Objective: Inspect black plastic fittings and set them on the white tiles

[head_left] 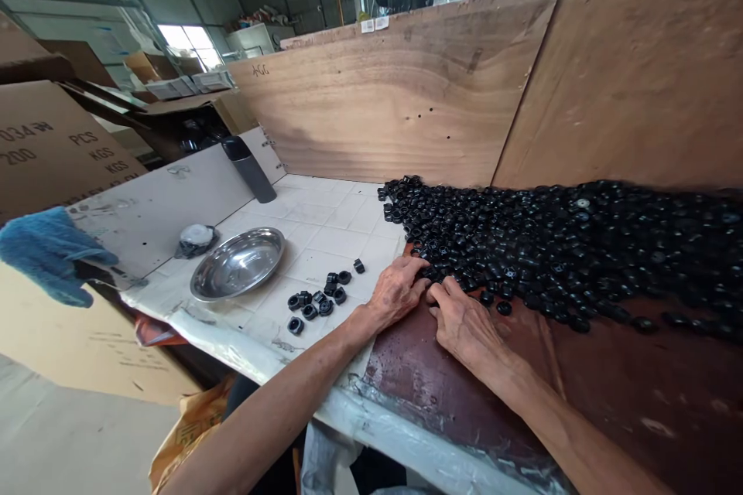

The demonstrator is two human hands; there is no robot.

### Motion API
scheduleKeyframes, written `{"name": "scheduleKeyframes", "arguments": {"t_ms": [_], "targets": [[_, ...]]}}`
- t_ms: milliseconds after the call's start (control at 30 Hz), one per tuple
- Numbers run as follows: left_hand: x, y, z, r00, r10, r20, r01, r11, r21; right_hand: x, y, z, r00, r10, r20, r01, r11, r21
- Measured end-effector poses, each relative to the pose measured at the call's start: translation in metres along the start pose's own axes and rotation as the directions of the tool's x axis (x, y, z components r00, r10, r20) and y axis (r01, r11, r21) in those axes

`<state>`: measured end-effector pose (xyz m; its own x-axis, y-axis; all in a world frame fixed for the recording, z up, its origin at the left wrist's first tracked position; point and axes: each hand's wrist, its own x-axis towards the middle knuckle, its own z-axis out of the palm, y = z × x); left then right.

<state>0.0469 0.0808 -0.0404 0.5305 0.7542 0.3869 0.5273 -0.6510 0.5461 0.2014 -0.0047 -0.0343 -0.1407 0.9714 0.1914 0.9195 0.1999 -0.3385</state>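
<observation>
Parts (522, 240) pile lengthwise, centre to right edge; grip of left hand (398, 288) and right hand (463, 319) unclear. Steel bowl (239, 263) opens upward, mid-left.

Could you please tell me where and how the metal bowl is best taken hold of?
I would pinch the right rim of the metal bowl, coming from the right with the left hand. The bowl stands upright with its rim exposed there, while a white-topped bundle sits close by its far left side.

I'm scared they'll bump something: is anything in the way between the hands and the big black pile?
Nothing visible: the left hand and right hand are right at the near edge of the black pile.
</observation>
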Motion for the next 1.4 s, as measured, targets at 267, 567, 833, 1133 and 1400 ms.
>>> {"name": "scheduleKeyframes", "arguments": {"t_ms": [267,567,833,1133,1400], "targets": [[-0.022,-0.011,-0.016,0.996,-0.066,-0.052,0.06,0.991,-0.116,-0.001,-0.001,-0.003,1.0,0.025,0.001,-0.025,1.0,-0.001],[-0.031,-0.013,-0.029,0.961,-0.277,0.023,0.271,0.917,-0.292,-0.002,-0.004,-0.005,0.996,-0.025,-0.091,0.05,0.958,0.282],[-0.035,0.013,-0.035,0.952,-0.299,0.066,0.265,0.697,-0.666,0.009,-0.005,-0.014,0.972,0.227,-0.066,-0.122,0.72,0.683],[-0.034,0.028,-0.04,0.933,-0.328,0.146,0.307,0.519,-0.798,0.009,-0.007,-0.021,0.963,0.24,-0.12,-0.063,0.635,0.77],[-0.034,0.034,-0.045,0.912,-0.366,0.183,0.331,0.399,-0.855,0.005,-0.003,-0.012,0.959,0.177,-0.22,0.024,0.725,0.688]]}}
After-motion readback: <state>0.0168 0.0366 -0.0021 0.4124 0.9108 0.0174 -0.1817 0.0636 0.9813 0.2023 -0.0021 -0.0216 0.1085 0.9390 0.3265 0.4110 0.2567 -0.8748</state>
